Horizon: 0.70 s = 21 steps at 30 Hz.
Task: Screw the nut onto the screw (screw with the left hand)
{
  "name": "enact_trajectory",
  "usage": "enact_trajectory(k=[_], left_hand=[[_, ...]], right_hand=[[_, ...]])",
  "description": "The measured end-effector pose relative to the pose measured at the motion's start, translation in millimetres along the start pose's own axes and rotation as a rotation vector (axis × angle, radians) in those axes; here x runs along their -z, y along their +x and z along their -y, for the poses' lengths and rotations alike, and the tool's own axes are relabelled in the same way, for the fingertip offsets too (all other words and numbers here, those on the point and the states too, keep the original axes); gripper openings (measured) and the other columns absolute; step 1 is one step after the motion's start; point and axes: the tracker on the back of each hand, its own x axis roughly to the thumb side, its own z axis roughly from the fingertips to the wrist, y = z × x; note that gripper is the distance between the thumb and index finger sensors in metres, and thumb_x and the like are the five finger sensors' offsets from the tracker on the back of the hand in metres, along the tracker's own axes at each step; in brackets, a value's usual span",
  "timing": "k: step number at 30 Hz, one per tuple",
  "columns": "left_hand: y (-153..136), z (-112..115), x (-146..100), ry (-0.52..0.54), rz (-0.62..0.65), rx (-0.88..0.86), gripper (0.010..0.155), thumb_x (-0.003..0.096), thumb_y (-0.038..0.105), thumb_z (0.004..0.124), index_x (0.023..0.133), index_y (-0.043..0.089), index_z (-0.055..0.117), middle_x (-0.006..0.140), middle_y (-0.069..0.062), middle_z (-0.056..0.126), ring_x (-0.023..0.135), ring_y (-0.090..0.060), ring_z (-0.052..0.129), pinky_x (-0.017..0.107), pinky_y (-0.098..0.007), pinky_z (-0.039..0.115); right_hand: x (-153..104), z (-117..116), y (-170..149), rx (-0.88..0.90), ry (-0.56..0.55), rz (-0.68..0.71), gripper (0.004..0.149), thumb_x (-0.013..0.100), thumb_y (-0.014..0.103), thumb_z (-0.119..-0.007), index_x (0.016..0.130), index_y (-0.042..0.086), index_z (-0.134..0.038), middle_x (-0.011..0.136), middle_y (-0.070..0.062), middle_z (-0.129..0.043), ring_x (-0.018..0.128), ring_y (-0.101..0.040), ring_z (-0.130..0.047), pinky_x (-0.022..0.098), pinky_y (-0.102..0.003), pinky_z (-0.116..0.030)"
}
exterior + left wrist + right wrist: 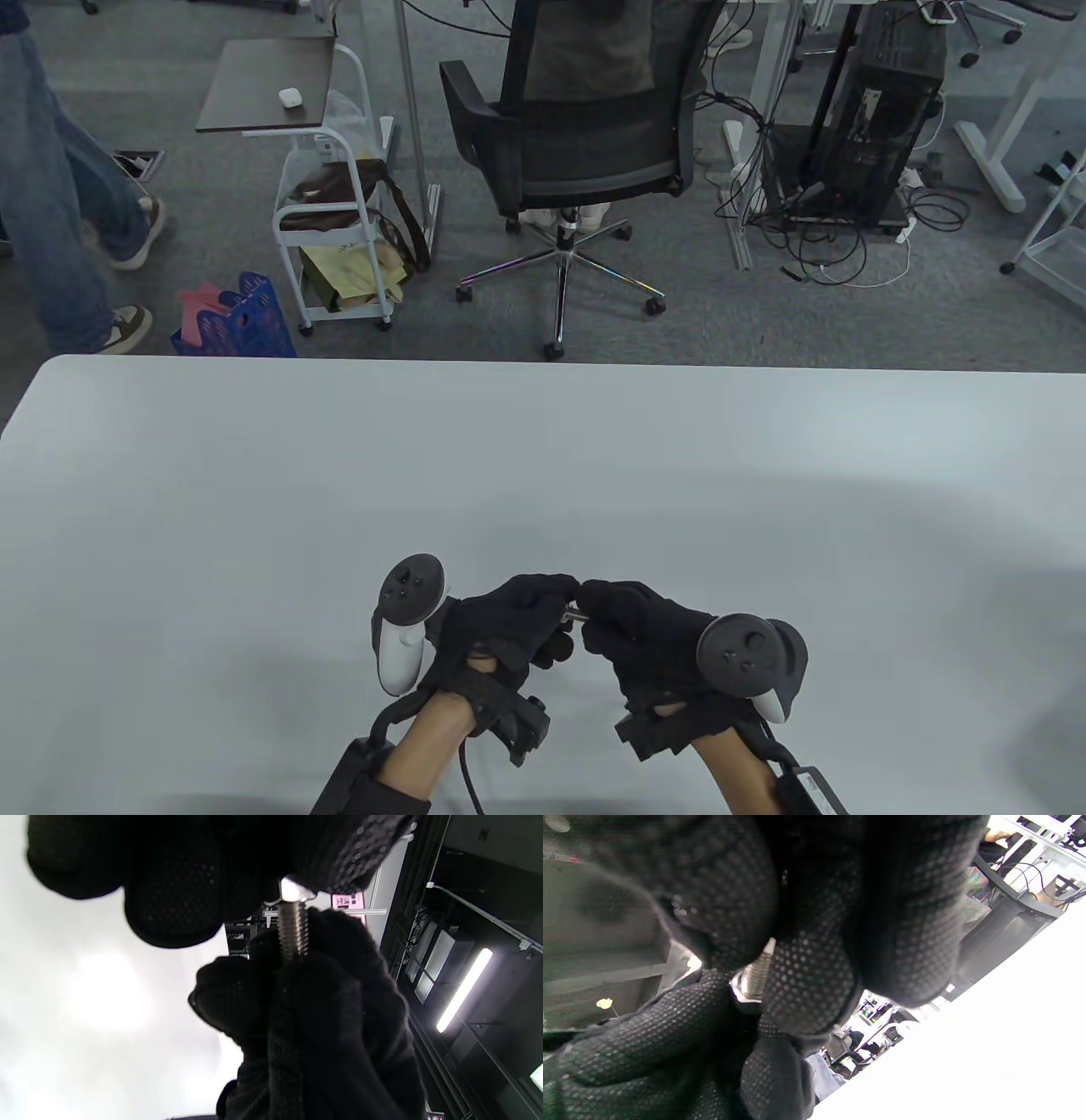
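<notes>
Both hands [585, 632] – nut [292, 891] on screw [292, 933]

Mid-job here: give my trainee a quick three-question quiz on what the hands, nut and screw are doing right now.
1. True or false: the screw lies on the table.
2. Which hand grips the nut? A) left hand B) right hand
3. Fill in: bare thread shows between the nut and the ____ hand's fingers.

Key: 1 false, both hands hold it above the table. 2 A. 3 right.
</notes>
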Motion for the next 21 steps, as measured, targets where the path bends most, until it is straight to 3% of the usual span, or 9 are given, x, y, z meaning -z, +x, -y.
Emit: enact_trajectory(k=[1, 4, 8, 11, 13, 15, 21], left_hand=[[-1, 0, -1, -0.007, -0.029, 0.006, 0.063, 0.0413, 0.037, 0.080, 0.095, 0.005, 0.074, 0.077, -0.022, 0.091, 0.049, -0.039, 0.101, 0.039, -0.053, 0.084], [2, 0, -3, 0.021, -0.034, 0.067, 0.056, 0.0400, 0.039, 0.081, 0.084, 0.005, 0.088, 0.067, -0.022, 0.098, 0.039, -0.042, 0.102, 0.032, -0.056, 0.083], [8, 4, -3, -0.052, 0.025, 0.048, 0.054, 0.0429, 0.028, 0.078, 0.093, 0.009, 0.076, 0.081, -0.023, 0.085, 0.055, -0.042, 0.094, 0.043, -0.056, 0.078], [4, 3, -1, -0.067, 0.021, 0.006, 0.067, 0.0432, 0.042, 0.077, 0.100, 0.008, 0.067, 0.083, -0.022, 0.084, 0.056, -0.041, 0.094, 0.045, -0.055, 0.077], [-2, 1, -2, 0.003, -0.048, 0.021, 0.069, 0.0421, 0.045, 0.076, 0.097, 0.004, 0.070, 0.079, -0.025, 0.087, 0.052, -0.044, 0.096, 0.041, -0.057, 0.077], [-3, 1, -2, 0.025, -0.039, 0.050, 0.058, 0.0411, 0.044, 0.077, 0.085, 0.006, 0.086, 0.071, -0.024, 0.095, 0.043, -0.043, 0.099, 0.035, -0.057, 0.080], [2, 3, -1, -0.072, -0.023, 0.018, 0.055, 0.0436, 0.032, 0.076, 0.093, 0.008, 0.074, 0.080, -0.023, 0.085, 0.053, -0.042, 0.094, 0.041, -0.056, 0.076]], right_hand=[[0, 0, -1, 0.003, 0.002, -0.002, 0.043, 0.029, 0.028, -0.097, 0.071, 0.018, -0.095, 0.069, -0.008, -0.103, 0.035, -0.014, -0.120, 0.034, -0.035, -0.106], [0, 0, -2, 0.019, 0.006, -0.010, 0.043, 0.029, 0.028, -0.097, 0.071, 0.018, -0.095, 0.069, -0.009, -0.103, 0.035, -0.014, -0.120, 0.034, -0.035, -0.106], [0, 0, -2, 0.005, 0.002, -0.007, 0.044, 0.029, 0.029, -0.097, 0.071, 0.018, -0.095, 0.069, -0.009, -0.103, 0.034, -0.014, -0.120, 0.033, -0.035, -0.106], [1, 0, -2, 0.013, -0.007, -0.008, 0.044, 0.029, 0.029, -0.097, 0.071, 0.018, -0.094, 0.069, -0.009, -0.103, 0.034, -0.014, -0.120, 0.034, -0.035, -0.106], [1, -1, -4, 0.017, -0.004, -0.014, 0.044, 0.029, 0.029, -0.097, 0.071, 0.018, -0.094, 0.069, -0.008, -0.103, 0.035, -0.013, -0.120, 0.034, -0.035, -0.106], [1, -2, -5, 0.013, 0.002, -0.017, 0.043, 0.029, 0.029, -0.097, 0.071, 0.018, -0.095, 0.069, -0.008, -0.103, 0.035, -0.014, -0.120, 0.034, -0.035, -0.106], [0, -2, -5, 0.016, 0.005, -0.012, 0.044, 0.029, 0.029, -0.096, 0.072, 0.018, -0.094, 0.069, -0.009, -0.103, 0.034, -0.014, -0.120, 0.033, -0.035, -0.106]])
